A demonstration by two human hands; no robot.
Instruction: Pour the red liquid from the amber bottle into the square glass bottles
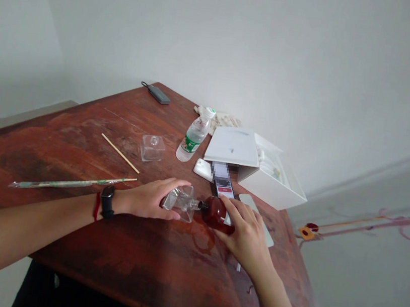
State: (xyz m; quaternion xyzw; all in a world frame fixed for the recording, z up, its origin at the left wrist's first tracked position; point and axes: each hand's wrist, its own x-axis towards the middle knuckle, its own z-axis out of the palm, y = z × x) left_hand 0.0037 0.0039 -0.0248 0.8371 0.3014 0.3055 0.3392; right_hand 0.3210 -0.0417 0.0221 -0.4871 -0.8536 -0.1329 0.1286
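My left hand (pixel 151 198), with a black watch on its wrist, is closed around a clear glass bottle (pixel 181 203) lying tilted on the wooden table (pixel 75 155). My right hand (pixel 245 233) grips a dark amber bottle (pixel 215 211) whose neck meets the neck of the clear bottle. A wet ring shows on the table just below the two bottles.
A clear glass cap (pixel 152 147), a thin wooden stick (pixel 120 153) and a long wrapped stick (pixel 71 183) lie to the left. A plastic water bottle (pixel 194 136), an open white box (pixel 256 166), a phone (pixel 223 185), a white card (pixel 257 217) and a small dark device (pixel 158 94) are behind.
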